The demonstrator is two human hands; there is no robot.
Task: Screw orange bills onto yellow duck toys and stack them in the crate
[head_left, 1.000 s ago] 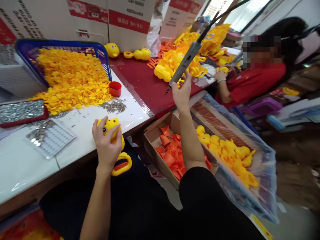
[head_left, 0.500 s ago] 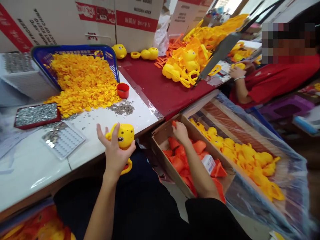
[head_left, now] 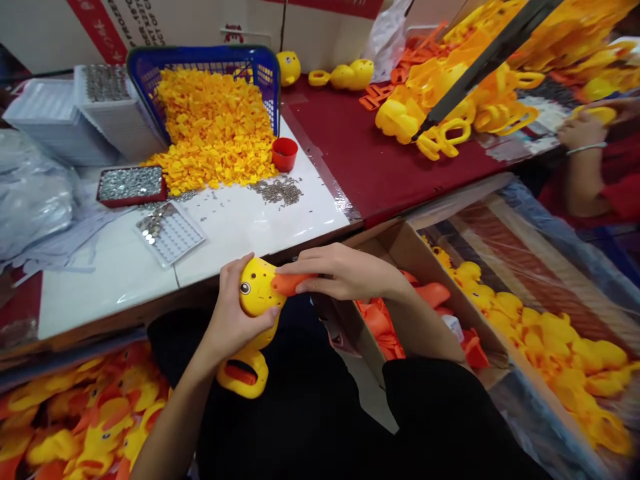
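My left hand (head_left: 237, 313) is closed around a yellow plastic toy duck (head_left: 261, 283) with a printed eye and a loop handle below, held over my lap. Between the fingers and thumb of my right hand (head_left: 334, 272) is an orange duck bill (head_left: 290, 284), its end touching the front of the duck's head. Small dark holes dot the head around that spot. Right of my lap, under my right forearm, an open cardboard box (head_left: 407, 247) holds more orange pieces (head_left: 380, 327).
A blue basket (head_left: 277, 87) spills small yellow parts over the white table. Beside it are a red cup (head_left: 285, 155), loose metal pins (head_left: 280, 191) and a red tray (head_left: 131, 187) of metal pieces. Yellow ducks (head_left: 545, 333) fill a bin rightward; a co-worker's hand (head_left: 583, 131) is at far right.
My right hand has come out of the cardboard box with an orange bill and brought it to the duck. My left hand has turned the duck's face toward the right. The view has shifted.
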